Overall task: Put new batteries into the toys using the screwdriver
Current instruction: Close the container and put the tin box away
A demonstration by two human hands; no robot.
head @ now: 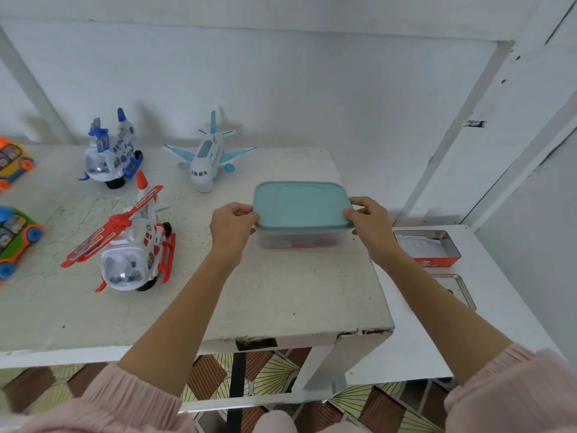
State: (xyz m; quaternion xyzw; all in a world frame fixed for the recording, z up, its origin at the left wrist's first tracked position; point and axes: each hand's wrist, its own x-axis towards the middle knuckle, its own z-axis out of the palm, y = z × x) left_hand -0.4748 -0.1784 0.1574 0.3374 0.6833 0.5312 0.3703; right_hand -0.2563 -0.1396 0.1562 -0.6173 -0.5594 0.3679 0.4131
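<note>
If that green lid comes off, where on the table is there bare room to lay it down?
The widest bare patch is the near part of the table, between the red helicopter and the table's right edge, in front of the container that both hands grip. The left side is crowded with toys. The lower side table already holds a red tin.

- Both my forearms reach forward, bare below pushed-up pink sleeves, converging slightly toward the middle.
- My left hand (232, 228) curls its fingers round the left edge of the teal lid (299, 204), thumb on top.
- My right hand (370, 221) grips the lid's right edge the same way, fingers bent, wrist straight.
</note>
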